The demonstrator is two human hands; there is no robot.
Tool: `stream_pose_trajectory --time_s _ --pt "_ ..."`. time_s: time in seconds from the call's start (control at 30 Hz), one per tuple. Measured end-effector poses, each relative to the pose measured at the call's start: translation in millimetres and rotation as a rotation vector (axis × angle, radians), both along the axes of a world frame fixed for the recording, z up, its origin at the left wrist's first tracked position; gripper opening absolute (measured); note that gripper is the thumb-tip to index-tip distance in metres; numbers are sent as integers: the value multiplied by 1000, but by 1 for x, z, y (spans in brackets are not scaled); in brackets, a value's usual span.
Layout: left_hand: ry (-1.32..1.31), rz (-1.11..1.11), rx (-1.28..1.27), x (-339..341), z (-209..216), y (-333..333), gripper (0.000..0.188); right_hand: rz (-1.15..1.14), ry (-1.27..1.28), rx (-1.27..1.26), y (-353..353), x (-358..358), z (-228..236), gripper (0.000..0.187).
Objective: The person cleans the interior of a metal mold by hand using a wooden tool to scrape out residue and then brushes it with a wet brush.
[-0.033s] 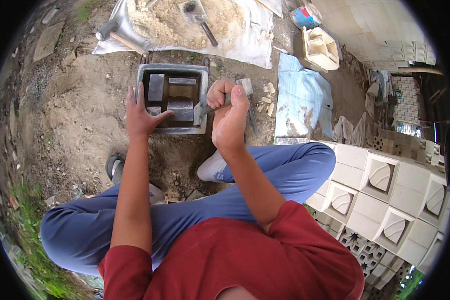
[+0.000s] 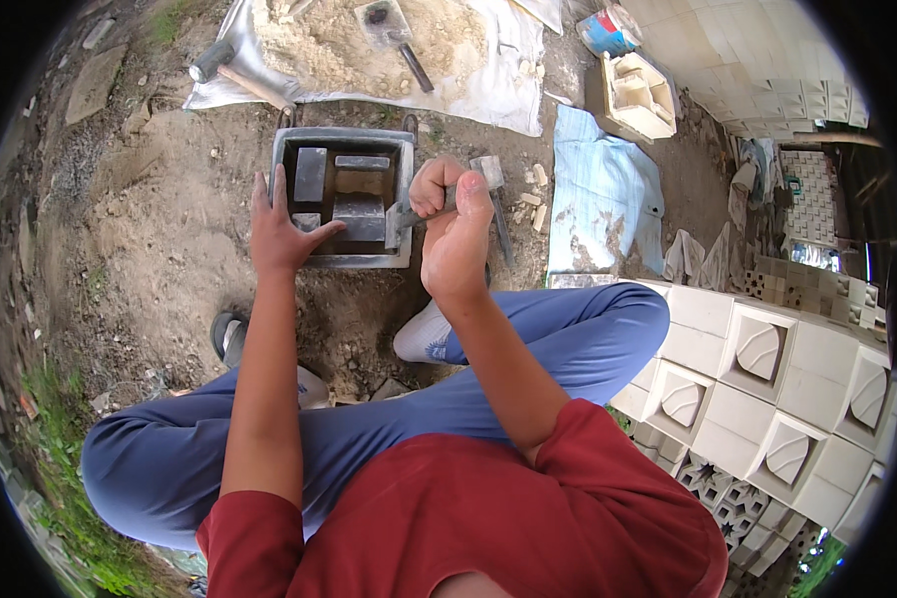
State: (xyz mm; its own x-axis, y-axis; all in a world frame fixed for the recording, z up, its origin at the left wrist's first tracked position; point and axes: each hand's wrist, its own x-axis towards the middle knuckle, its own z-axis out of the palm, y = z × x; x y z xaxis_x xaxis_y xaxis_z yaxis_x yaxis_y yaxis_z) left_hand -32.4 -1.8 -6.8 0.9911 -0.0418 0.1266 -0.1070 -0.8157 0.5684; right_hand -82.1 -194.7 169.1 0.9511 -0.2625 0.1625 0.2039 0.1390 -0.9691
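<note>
while the left hand (image 2: 282,239) is resting spread open, gripping nothing, its fingers are lining the left wall of the dark box (image 2: 344,134) and its thumb is lying over the near opening, presumably to steady it. just outside the box's right wall, the right hand (image 2: 455,239) is clasping a grey tool (image 2: 393,231) in a closed fist, seemingly for control. beyond the box, pale powder (image 2: 314,45) is lying on a white sheet (image 2: 513,95), perhaps for easy reach.
</note>
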Motion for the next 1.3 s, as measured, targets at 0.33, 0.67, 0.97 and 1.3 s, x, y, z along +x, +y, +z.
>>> stream_pose_trajectory --time_s 0.33,0.67,0.97,1.3 --pt "-22 -14 -2 0 -1 0 134 277 -31 -125 -23 2 -55 65" --pt "2 5 6 -1 2 1 134 319 -23 -103 -34 16 -41 75" --pt "-3 -18 14 -1 5 0 132 348 -10 -254 -38 22 -39 69" --pt "13 3 19 1 9 -5 133 288 16 -18 -56 43 -53 77"
